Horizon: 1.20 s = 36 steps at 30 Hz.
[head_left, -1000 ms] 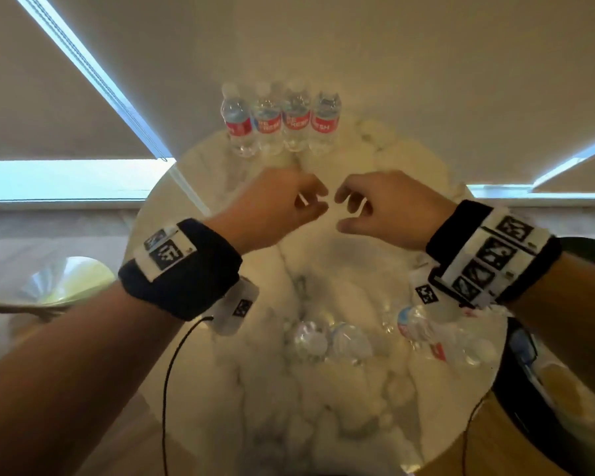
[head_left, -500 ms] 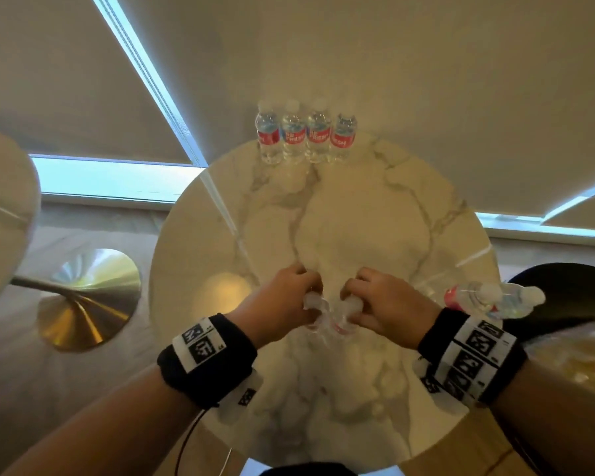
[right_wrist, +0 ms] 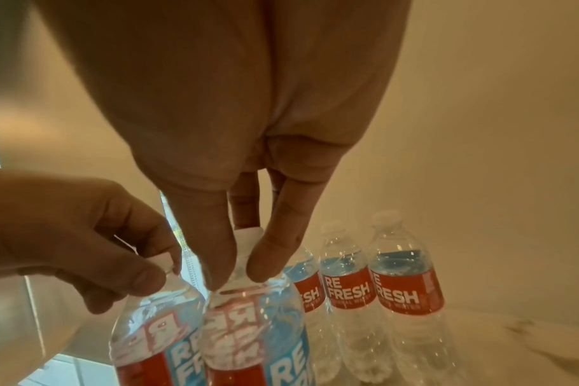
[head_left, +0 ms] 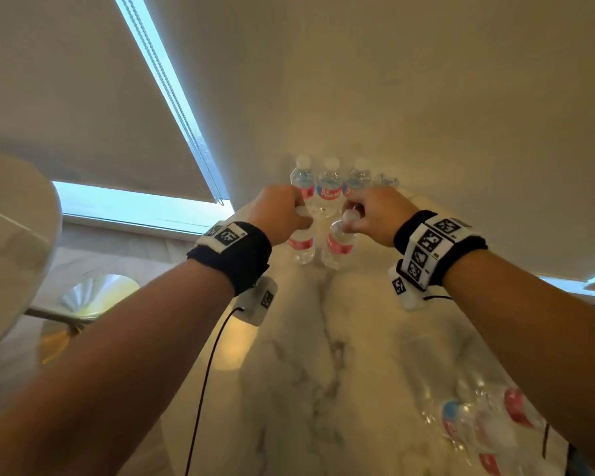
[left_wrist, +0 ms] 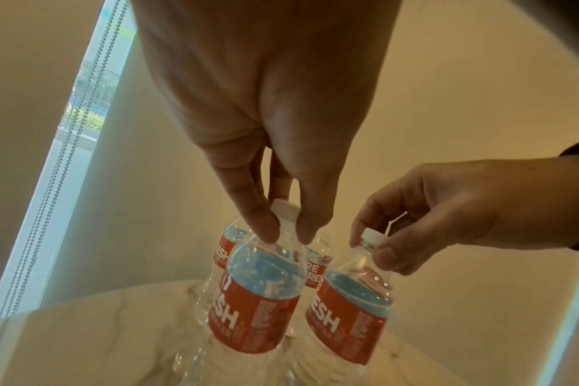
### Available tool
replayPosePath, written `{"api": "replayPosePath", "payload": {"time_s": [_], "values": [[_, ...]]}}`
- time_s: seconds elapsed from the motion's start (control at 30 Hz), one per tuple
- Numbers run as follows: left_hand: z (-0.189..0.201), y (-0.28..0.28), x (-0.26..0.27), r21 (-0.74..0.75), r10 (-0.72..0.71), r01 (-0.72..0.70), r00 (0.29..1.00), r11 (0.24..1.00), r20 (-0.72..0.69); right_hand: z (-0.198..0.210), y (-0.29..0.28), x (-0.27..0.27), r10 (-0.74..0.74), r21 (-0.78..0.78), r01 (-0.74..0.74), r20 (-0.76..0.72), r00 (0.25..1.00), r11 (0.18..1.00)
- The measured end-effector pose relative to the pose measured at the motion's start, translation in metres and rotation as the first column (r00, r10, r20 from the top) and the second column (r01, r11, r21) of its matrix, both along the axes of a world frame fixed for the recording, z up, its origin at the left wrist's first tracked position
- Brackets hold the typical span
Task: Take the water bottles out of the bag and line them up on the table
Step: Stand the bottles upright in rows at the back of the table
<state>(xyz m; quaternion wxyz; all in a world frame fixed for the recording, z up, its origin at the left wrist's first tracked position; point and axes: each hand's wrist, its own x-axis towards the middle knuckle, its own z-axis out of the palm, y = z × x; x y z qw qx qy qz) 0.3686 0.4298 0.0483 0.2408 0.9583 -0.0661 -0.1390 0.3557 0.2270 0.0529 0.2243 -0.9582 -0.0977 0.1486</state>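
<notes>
My left hand [head_left: 298, 214] pinches the neck of a clear water bottle [head_left: 301, 243] with a red and blue label, just under its white cap. My right hand [head_left: 349, 218] pinches a second, matching bottle [head_left: 339, 247] the same way. Both bottles hang upright, side by side, just in front of a row of several bottles [head_left: 328, 190] at the table's far edge. The left wrist view shows thumb and fingers [left_wrist: 265, 229] on the left bottle [left_wrist: 258, 300]. In the right wrist view the fingers [right_wrist: 268, 261] clasp the right bottle [right_wrist: 248, 326]. Whether the bottle bases touch the table I cannot tell.
The round marble table [head_left: 323, 355] ends at a wall with window blinds just behind the row. A clear bag with several more bottles [head_left: 478, 424] lies at the near right. A second table [head_left: 11, 235] and a gold pedestal base [head_left: 83, 304] stand to the left.
A second ago both hands hovered empty over the bag. They then gripped two bottles by the caps near the table's front and have carried them to the far row.
</notes>
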Motion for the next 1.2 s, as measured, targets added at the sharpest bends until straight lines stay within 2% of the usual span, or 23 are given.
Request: {"api": "replayPosePath", "payload": {"time_s": [0.13, 0.33, 0.53, 0.67, 0.73, 0.8, 0.87, 0.93, 1.07, 1.2], "values": [[-0.01, -0.005, 0.041, -0.006, 0.009, -0.009, 0.999, 1.0, 0.037, -0.013, 0.014, 0.046, -0.03, 0.004, 0.029, 0.006, 1.0, 1.0], [-0.026, -0.01, 0.072, -0.047, 0.06, -0.057, 0.996, 0.997, 0.06, -0.029, 0.025, 0.081, 0.012, -0.096, -0.006, 0.063, 0.998, 0.995], [-0.037, -0.007, 0.078, -0.111, 0.112, -0.103, 0.991, 0.988, 0.079, -0.034, 0.026, 0.086, 0.02, -0.115, -0.014, 0.052, 0.998, 0.993], [-0.035, -0.005, 0.066, -0.01, 0.051, -0.051, 0.996, 0.999, 0.066, -0.029, 0.022, 0.068, -0.031, -0.077, 0.031, 0.003, 1.0, 0.997], [-0.031, 0.0, 0.056, 0.053, 0.015, -0.019, 0.997, 0.998, 0.071, -0.016, 0.019, 0.049, -0.076, -0.042, 0.077, 0.015, 0.997, 0.996], [-0.024, 0.004, 0.039, 0.095, -0.019, 0.006, 0.99, 0.995, 0.143, -0.001, 0.01, 0.02, -0.101, -0.007, 0.102, 0.026, 0.994, 0.995], [-0.018, 0.002, 0.011, 0.071, -0.064, 0.049, 0.972, 0.996, 0.228, 0.014, -0.001, -0.022, -0.13, 0.013, 0.13, 0.003, 0.992, 0.991], [-0.014, -0.006, -0.026, -0.016, -0.105, 0.113, 0.962, 0.993, 0.251, 0.026, -0.015, -0.071, -0.163, 0.011, 0.163, -0.027, 0.986, 0.987], [-0.019, -0.039, -0.12, -0.119, -0.265, 0.287, 0.949, 0.951, 0.169, 0.041, -0.043, -0.171, -0.251, 0.034, 0.254, -0.076, 0.965, 0.967], [-0.027, -0.086, -0.213, -0.176, -0.387, 0.39, 0.921, 0.904, 0.054, 0.04, -0.072, -0.258, -0.316, 0.061, 0.32, -0.067, 0.947, 0.946]]}}
